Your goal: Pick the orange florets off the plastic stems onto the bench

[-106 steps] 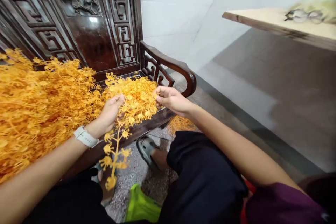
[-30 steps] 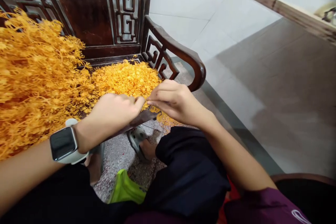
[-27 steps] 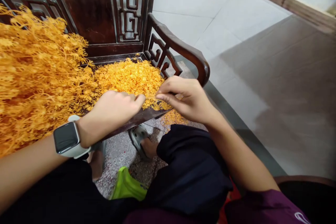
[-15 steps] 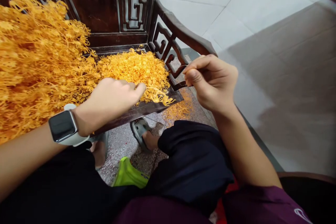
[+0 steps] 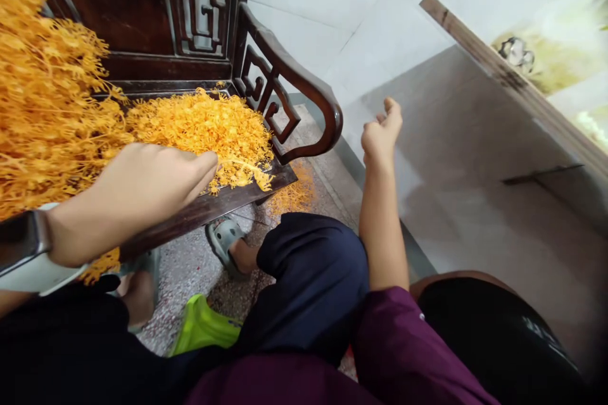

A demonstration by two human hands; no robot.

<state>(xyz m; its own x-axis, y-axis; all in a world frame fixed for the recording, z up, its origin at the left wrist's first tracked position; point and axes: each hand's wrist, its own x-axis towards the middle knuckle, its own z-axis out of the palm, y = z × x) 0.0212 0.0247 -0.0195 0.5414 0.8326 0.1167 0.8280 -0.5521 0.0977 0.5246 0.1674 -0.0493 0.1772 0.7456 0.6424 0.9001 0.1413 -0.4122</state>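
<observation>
My left hand point(image 5: 137, 186), a watch on its wrist, is over the front of a dark wooden bench seat point(image 5: 204, 215), back of the hand up. Its fingers curl under out of sight, thumb lying along them; whatever they hold is hidden. Just beyond the thumb lies a low heap of small orange plastic pieces point(image 5: 204, 130) with thin curly strands. A larger mound of orange branching plastic sprays point(image 5: 52, 107) rises behind this hand at the left. My right hand point(image 5: 384, 130) is raised away from the bench, near the wall, a finger stretched out and nothing visible in it.
The bench's carved armrest point(image 5: 304, 88) stands between the heap and the tiled wall point(image 5: 427, 158). Orange scraps point(image 5: 294, 193) litter the floor beside the bench. A lime-green plastic object point(image 5: 204, 326) is between my legs. A wooden-edged ledge point(image 5: 503, 69) juts out at upper right.
My right hand has gone from a pinch beside the armrest to an outstretched pose nearer the wall. The view has shifted right; my left hand stays by the orange heap.
</observation>
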